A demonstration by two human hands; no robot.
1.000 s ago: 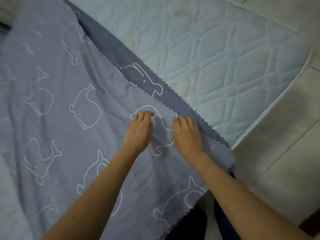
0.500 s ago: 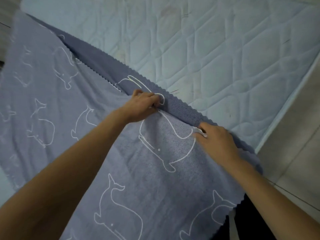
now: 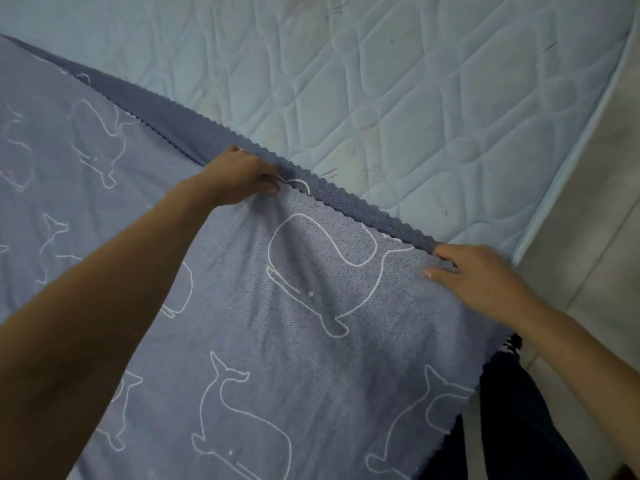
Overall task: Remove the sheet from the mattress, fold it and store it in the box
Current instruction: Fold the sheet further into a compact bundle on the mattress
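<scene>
A blue-grey sheet printed with white whale outlines lies doubled over on the pale quilted mattress. Its zigzag-cut edge runs diagonally from upper left to lower right, with a darker under-layer showing along it. My left hand pinches the upper layer near that edge, fingers curled round the cloth. My right hand grips the same edge further right, near the mattress corner, thumb on top and fingertips tucked under the cloth. The box is not in view.
Pale tiled floor lies right of the mattress edge. Dark trouser legs show at the bottom right under the sheet's hanging corner.
Both hands moved from lying close together flat on the sheet to its zigzag edge, spread apart, and took hold of it. The view has moved closer.
</scene>
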